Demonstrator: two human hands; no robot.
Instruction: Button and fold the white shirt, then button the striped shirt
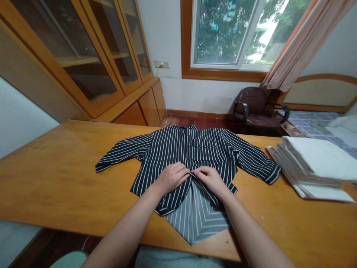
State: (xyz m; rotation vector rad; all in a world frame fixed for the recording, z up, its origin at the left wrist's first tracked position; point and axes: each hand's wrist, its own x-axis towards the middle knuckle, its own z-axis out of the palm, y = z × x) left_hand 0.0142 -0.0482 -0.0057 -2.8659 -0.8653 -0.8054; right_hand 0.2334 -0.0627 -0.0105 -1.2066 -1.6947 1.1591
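A black shirt with white stripes [164,152] lies front side up on the wooden table, collar at the far side and both sleeves spread outward. My left hand [174,176] and my right hand [208,178] meet at the middle of its front placket, fingertips pinched on the fabric edges. Below them the two front panels part, and the grey inner side of the back panel shows, its hem lying near the table's front edge. Whether a button sits between my fingers is hidden.
A stack of folded white cloth or paper [318,160] lies on the table [69,178] at the right, close to the right cuff. Beyond the table are a maroon armchair [252,106], a bed [312,123] and a glass-fronted cabinet [119,78]. A pale green stool [69,259] shows at lower left.
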